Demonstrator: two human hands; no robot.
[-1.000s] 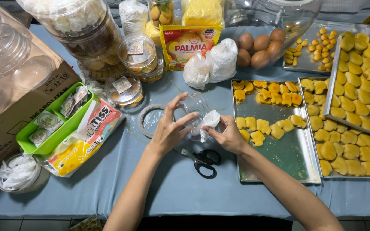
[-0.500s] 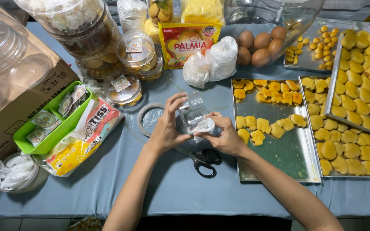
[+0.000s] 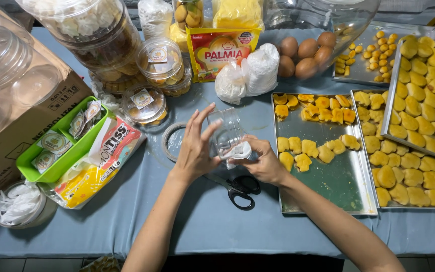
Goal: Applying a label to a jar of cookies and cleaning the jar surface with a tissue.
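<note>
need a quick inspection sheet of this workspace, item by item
surface: table under a blue cloth, crowded at the back and sides.
job's things: small clear jar held above the table, tilted; white tissue pressed at its lower end.
clutter: black scissors under the hands, tape roll, steel tray partly filled with yellow cookies, more cookie trays at right, brown eggs, two white bags, filled lidded tubs, green tray of labels.
grippers: left hand grips the jar's side; right hand holds the tissue against it.
cables: nothing seen.
surroundings: cardboard box at left holding empty clear containers.
</note>
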